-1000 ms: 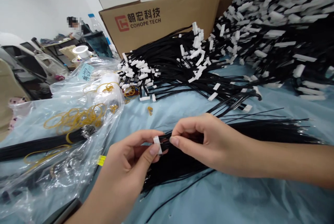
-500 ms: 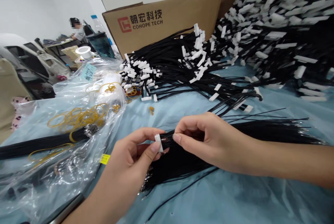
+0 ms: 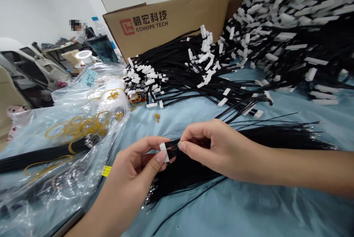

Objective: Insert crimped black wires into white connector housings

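Between the thumb and fingers of my left hand [image 3: 135, 170] is a small white connector [image 3: 164, 152]. Black wires run out of its right side toward my right hand [image 3: 215, 148]. The thumb and forefinger of that hand are pinched together on a black wire just right of the connector; the exact spot of the pinch is partly hidden. Under both hands lies a thick bundle of loose black wires [image 3: 190, 172], with bare metal terminals at its ends. One single wire [image 3: 190, 202] strays from the bundle toward the front edge.
Behind my hands lie black cables with white connectors [image 3: 149, 76], heaped higher at the right [image 3: 293, 38]. A cardboard box [image 3: 179, 16] stands behind them. At left, clear plastic [image 3: 74, 189], yellow rubber bands [image 3: 80, 128] and a tied wire bundle [image 3: 55, 152] rest on blue cloth. A person sits far back.
The whole view has shifted slightly, so things appear a little farther left. Both hands keep the same hold on connector and wire, with hardly any movement between them.
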Available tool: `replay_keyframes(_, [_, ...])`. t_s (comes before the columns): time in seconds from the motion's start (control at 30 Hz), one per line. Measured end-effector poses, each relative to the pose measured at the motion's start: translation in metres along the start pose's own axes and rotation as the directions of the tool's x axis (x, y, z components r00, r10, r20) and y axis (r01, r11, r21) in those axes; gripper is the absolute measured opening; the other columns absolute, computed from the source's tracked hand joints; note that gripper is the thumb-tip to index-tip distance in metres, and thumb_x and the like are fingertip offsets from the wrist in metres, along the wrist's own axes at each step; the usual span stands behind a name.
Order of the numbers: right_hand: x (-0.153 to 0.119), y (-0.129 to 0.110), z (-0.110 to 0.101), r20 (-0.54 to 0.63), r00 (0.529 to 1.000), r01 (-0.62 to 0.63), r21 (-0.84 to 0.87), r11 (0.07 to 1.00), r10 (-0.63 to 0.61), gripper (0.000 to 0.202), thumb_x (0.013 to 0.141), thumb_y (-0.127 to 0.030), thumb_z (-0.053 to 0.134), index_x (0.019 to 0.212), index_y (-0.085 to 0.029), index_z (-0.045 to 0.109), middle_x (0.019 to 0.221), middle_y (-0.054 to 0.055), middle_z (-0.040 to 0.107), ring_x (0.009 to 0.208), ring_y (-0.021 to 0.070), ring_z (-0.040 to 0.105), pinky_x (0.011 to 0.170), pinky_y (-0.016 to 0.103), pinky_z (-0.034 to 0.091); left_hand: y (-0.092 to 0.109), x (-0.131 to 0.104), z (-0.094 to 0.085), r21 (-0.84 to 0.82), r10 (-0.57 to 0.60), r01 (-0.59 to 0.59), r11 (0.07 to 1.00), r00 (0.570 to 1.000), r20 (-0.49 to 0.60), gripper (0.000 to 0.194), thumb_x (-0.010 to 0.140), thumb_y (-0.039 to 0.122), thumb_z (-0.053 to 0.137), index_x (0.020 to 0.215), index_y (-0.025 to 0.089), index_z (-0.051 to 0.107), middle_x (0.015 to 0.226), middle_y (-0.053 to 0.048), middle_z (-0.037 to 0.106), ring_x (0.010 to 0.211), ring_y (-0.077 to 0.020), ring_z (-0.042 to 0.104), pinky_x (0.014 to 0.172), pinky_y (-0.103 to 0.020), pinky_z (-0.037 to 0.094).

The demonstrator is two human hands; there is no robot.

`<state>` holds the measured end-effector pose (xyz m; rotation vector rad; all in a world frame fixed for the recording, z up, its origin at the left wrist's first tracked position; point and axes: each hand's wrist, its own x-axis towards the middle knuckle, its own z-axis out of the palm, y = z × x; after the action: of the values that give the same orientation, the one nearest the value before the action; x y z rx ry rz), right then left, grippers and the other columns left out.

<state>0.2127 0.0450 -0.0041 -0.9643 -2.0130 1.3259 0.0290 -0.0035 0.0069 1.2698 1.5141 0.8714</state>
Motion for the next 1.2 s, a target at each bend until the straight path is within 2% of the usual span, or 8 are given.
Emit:
replay_keyframes(0.13, [-0.0003,-0.0001,-0.0009,0.028,1.0,-0.006,0.002,1.0,0.006,0.015,0.082,-0.018,0.052,0.069,-0.014,0.058,0.052,-0.006,0.043,0.047,0.0033,0.034,0.041,0.014,0.027,0.0011,0.0013,0.0,0.006,-0.009,0.009,1.0,1.0,0.016,0.012,0.079,0.03,0.067,0.089,0.029,0.072,0.072,0.007,0.072,0.065,-0.0074,0.061,0.059,-0.011,0.05])
replay_keyframes(0.33, [0.0006,-0.0009,-0.0038,0.085,0.996,-0.004,-0.002,1.0,0.005,0.021,0.086,-0.026,0.051,0.071,-0.013,0.059,0.054,-0.005,0.047,0.049,0.0045,0.038,0.042,0.016,0.029,0.0031,0.0014,0.0021,-0.01,0.008,-0.008,1.0,1.0,-0.006,0.011,0.076,0.025,0.068,0.086,0.027,0.073,0.067,0.007,0.073,0.063,-0.0071,0.063,0.058,-0.01,0.05])
replay_keyframes(0.63, [0.0003,-0.0009,-0.0008,0.086,0.995,0.052,-0.083,0.995,-0.045,0.023,0.089,-0.025,0.049,0.071,-0.013,0.057,0.053,-0.004,0.048,0.047,0.004,0.037,0.044,0.017,0.029,0.0035,-0.0034,0.0038,0.003,0.016,-0.016,1.0,0.998,-0.055,0.012,0.069,0.024,0.072,0.081,0.026,0.075,0.059,0.005,0.072,0.055,-0.0097,0.064,0.052,-0.013,0.053])
replay_keyframes(0.8, [-0.001,0.0031,0.0022,0.067,0.988,0.148,-0.139,0.979,-0.139,0.023,0.089,-0.023,0.049,0.069,-0.014,0.056,0.053,-0.006,0.048,0.047,0.0027,0.037,0.046,0.015,0.03,0.0027,-0.0054,0.0045,0.02,0.015,-0.014,1.0,0.999,-0.038,0.011,0.072,0.026,0.07,0.081,0.027,0.076,0.067,0.005,0.076,0.061,-0.0102,0.066,0.056,-0.013,0.054])
replay_keyframes(1.03, [-0.0023,0.0053,0.0035,0.053,0.969,0.246,-0.233,0.941,-0.241,0.018,0.088,-0.018,0.05,0.072,-0.013,0.058,0.053,-0.006,0.045,0.047,0.0028,0.034,0.046,0.016,0.028,0.0002,-0.0068,0.0065,0.025,0.043,-0.042,0.999,0.998,-0.046,0.013,0.071,0.024,0.069,0.081,0.028,0.076,0.068,0.005,0.077,0.061,-0.0102,0.068,0.057,-0.012,0.056])
replay_keyframes(1.2, [-0.0043,0.0039,0.0042,0.026,0.981,0.195,-0.173,0.965,-0.194,0.02,0.089,-0.02,0.05,0.07,-0.014,0.056,0.053,-0.006,0.046,0.047,0.0025,0.036,0.047,0.015,0.03,0.0016,-0.0058,0.0069,0.052,0.04,-0.037,0.998,0.998,-0.04,0.014,0.072,0.029,0.068,0.085,0.028,0.075,0.069,0.004,0.076,0.061,-0.0106,0.067,0.056,-0.013,0.054])
